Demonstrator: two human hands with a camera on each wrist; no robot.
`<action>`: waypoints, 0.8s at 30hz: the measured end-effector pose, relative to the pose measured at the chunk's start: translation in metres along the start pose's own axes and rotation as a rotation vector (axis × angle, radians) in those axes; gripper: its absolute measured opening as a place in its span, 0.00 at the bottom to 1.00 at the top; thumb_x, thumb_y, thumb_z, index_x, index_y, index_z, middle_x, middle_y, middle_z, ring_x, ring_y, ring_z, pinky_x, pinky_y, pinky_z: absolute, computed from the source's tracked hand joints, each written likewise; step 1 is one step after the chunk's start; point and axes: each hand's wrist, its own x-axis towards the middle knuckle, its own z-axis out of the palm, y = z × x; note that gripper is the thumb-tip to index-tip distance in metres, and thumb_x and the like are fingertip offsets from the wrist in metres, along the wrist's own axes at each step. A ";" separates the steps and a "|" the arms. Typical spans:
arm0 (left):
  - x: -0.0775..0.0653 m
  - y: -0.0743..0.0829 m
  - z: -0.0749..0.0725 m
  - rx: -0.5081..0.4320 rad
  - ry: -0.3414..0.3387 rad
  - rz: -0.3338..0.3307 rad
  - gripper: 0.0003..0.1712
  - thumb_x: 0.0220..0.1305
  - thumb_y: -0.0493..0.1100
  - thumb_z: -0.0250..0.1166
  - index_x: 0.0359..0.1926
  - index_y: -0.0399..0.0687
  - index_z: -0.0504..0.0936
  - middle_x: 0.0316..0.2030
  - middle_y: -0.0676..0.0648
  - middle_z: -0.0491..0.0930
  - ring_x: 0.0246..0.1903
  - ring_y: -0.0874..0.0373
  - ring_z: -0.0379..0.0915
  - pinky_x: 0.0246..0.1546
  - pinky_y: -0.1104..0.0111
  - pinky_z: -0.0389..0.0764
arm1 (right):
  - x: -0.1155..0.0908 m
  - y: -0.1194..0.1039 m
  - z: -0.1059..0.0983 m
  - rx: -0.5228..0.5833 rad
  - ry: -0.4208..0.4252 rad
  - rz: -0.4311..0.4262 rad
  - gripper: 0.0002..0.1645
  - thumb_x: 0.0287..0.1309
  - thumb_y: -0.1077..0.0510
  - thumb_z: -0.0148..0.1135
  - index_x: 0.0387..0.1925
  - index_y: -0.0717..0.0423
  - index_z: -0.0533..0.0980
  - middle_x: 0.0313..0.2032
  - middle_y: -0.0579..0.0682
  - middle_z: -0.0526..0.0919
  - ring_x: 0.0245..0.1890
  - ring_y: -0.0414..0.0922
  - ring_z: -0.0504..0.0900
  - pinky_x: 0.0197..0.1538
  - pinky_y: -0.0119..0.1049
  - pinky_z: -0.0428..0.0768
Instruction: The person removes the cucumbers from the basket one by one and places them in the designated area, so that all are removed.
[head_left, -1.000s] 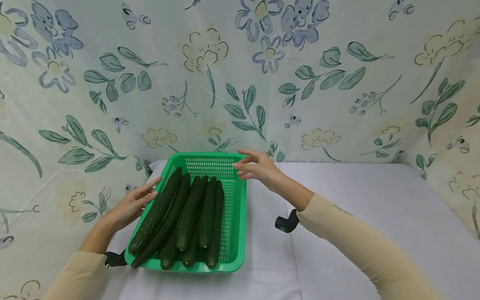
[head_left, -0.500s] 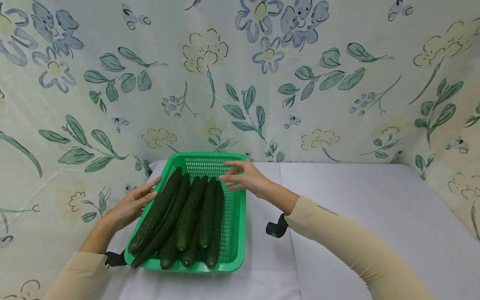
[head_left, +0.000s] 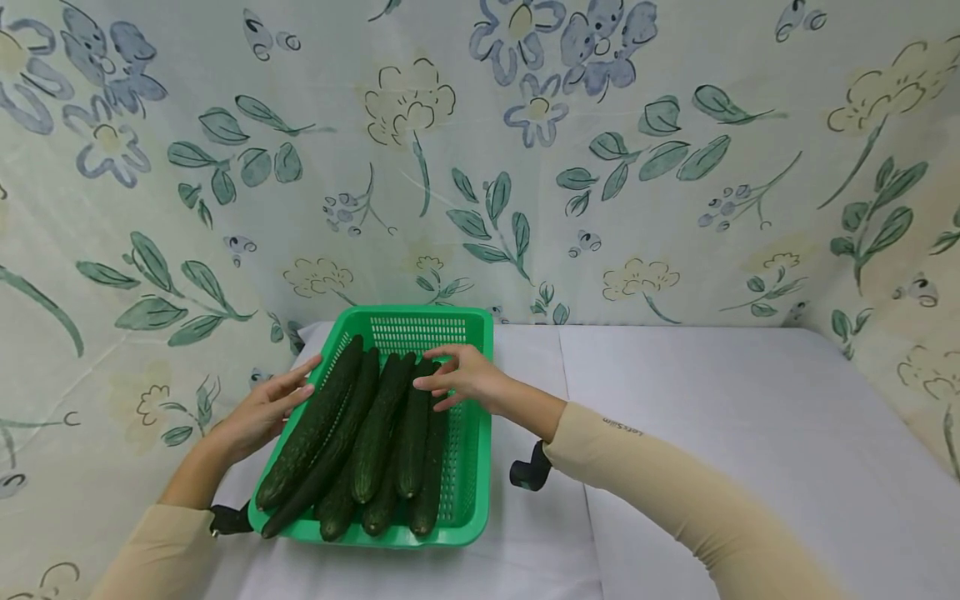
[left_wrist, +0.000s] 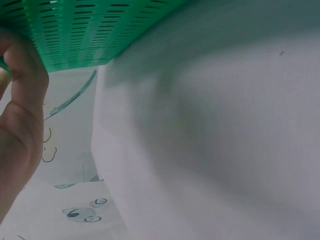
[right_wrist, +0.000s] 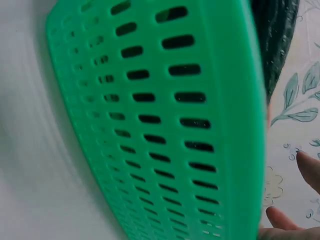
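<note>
A green plastic basket (head_left: 474,467) with slotted walls holds several long dark-green cucumbers (head_left: 371,450), lying side by side lengthwise and partly overlapping. At its left rim, my left hand (head_left: 262,412) holds on with the thumb and index fingertip at the edge; its lower fingers are hidden in the head view. The left wrist view shows bent fingers (left_wrist: 27,75) against the outer wall. My right hand (head_left: 465,377) hovers over the upper ends of the rightmost cucumbers, fingers spread and slightly bent, holding nothing. In the right wrist view its fingertips (right_wrist: 282,220) show beyond the rim.
The basket stands on a table with a white cloth (head_left: 690,417), which extends to the right of it. Behind and at the left hangs a floral curtain (head_left: 480,167). Small black wrist mounts sit on both forearms, the right mount (head_left: 531,468) beside the basket's right wall.
My right hand has moved left and toward me, from the back right corner of the basket to over the right cucumbers. My left hand, the basket and the cucumbers have stayed put.
</note>
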 end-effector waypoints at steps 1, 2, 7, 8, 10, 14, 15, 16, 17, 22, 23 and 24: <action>0.000 0.000 0.000 -0.002 -0.002 0.001 0.33 0.81 0.45 0.48 0.80 0.53 0.48 0.68 0.30 0.47 0.18 0.55 0.41 0.18 0.61 0.52 | 0.001 0.001 0.002 -0.004 -0.005 0.009 0.34 0.64 0.64 0.67 0.69 0.62 0.68 0.42 0.61 0.77 0.49 0.65 0.80 0.45 0.52 0.84; 0.000 0.000 0.000 -0.003 -0.005 0.003 0.33 0.81 0.45 0.48 0.80 0.53 0.48 0.69 0.30 0.46 0.18 0.55 0.40 0.18 0.61 0.52 | 0.001 0.002 0.004 -0.006 -0.010 0.017 0.34 0.64 0.64 0.67 0.69 0.62 0.67 0.42 0.61 0.77 0.48 0.63 0.80 0.45 0.52 0.84; 0.000 -0.001 -0.001 -0.010 -0.010 0.004 0.34 0.81 0.45 0.48 0.80 0.54 0.47 0.70 0.30 0.44 0.18 0.54 0.40 0.19 0.61 0.52 | 0.002 0.006 0.012 -0.014 -0.018 0.061 0.37 0.63 0.64 0.68 0.70 0.64 0.65 0.44 0.63 0.76 0.46 0.58 0.81 0.44 0.51 0.84; 0.000 -0.001 0.000 -0.012 -0.010 0.002 0.34 0.81 0.45 0.48 0.80 0.54 0.47 0.71 0.30 0.43 0.18 0.54 0.40 0.19 0.61 0.52 | 0.002 0.007 0.013 -0.012 -0.016 0.068 0.37 0.63 0.64 0.68 0.70 0.64 0.65 0.44 0.63 0.76 0.45 0.58 0.81 0.44 0.50 0.85; 0.000 -0.001 0.000 -0.018 -0.008 -0.004 0.33 0.81 0.45 0.48 0.80 0.54 0.48 0.71 0.30 0.43 0.18 0.54 0.40 0.18 0.61 0.52 | 0.002 0.009 0.016 -0.012 -0.011 0.080 0.37 0.62 0.64 0.68 0.70 0.64 0.65 0.44 0.63 0.76 0.44 0.56 0.81 0.43 0.50 0.85; -0.001 -0.001 0.000 -0.025 -0.010 -0.016 0.33 0.81 0.45 0.48 0.80 0.55 0.48 0.72 0.31 0.42 0.20 0.55 0.41 0.19 0.62 0.53 | 0.002 0.012 0.020 -0.006 -0.006 0.093 0.36 0.63 0.64 0.68 0.70 0.63 0.66 0.42 0.62 0.77 0.41 0.54 0.81 0.43 0.50 0.85; -0.001 -0.001 0.000 -0.025 -0.012 -0.017 0.33 0.81 0.45 0.48 0.80 0.55 0.48 0.72 0.30 0.41 0.20 0.55 0.42 0.20 0.62 0.53 | 0.003 0.013 0.020 -0.007 -0.006 0.092 0.36 0.63 0.64 0.68 0.70 0.63 0.66 0.42 0.62 0.77 0.41 0.54 0.81 0.43 0.50 0.85; -0.001 -0.002 0.000 -0.023 -0.013 -0.016 0.33 0.81 0.45 0.48 0.80 0.55 0.48 0.73 0.30 0.40 0.20 0.55 0.42 0.20 0.61 0.53 | 0.003 0.013 0.021 -0.007 -0.007 0.092 0.36 0.63 0.64 0.68 0.70 0.63 0.66 0.41 0.62 0.77 0.40 0.53 0.80 0.42 0.49 0.85; -0.001 -0.002 -0.001 -0.022 -0.015 -0.015 0.33 0.81 0.45 0.48 0.80 0.55 0.47 0.74 0.30 0.39 0.20 0.55 0.42 0.20 0.61 0.53 | 0.004 0.014 0.021 -0.003 -0.006 0.095 0.37 0.63 0.64 0.68 0.70 0.63 0.66 0.41 0.61 0.77 0.39 0.52 0.80 0.42 0.49 0.85; -0.001 -0.002 -0.002 -0.015 -0.024 0.006 0.33 0.81 0.45 0.47 0.80 0.55 0.48 0.75 0.28 0.34 0.17 0.54 0.43 0.18 0.60 0.54 | 0.007 0.018 0.023 -0.010 -0.002 0.099 0.37 0.62 0.63 0.69 0.71 0.62 0.66 0.35 0.57 0.76 0.32 0.48 0.77 0.40 0.46 0.86; -0.001 -0.002 -0.002 -0.015 -0.025 0.010 0.33 0.81 0.44 0.47 0.80 0.54 0.48 0.75 0.28 0.34 0.17 0.54 0.43 0.17 0.60 0.54 | 0.008 0.018 0.024 -0.014 -0.002 0.099 0.37 0.62 0.62 0.69 0.71 0.61 0.66 0.33 0.56 0.76 0.31 0.47 0.76 0.39 0.45 0.86; -0.001 -0.003 -0.002 -0.015 -0.026 0.013 0.33 0.81 0.44 0.47 0.80 0.54 0.48 0.75 0.28 0.34 0.16 0.54 0.43 0.17 0.60 0.54 | 0.008 0.019 0.024 -0.023 -0.003 0.096 0.37 0.62 0.62 0.69 0.70 0.62 0.66 0.32 0.55 0.75 0.30 0.46 0.75 0.38 0.44 0.86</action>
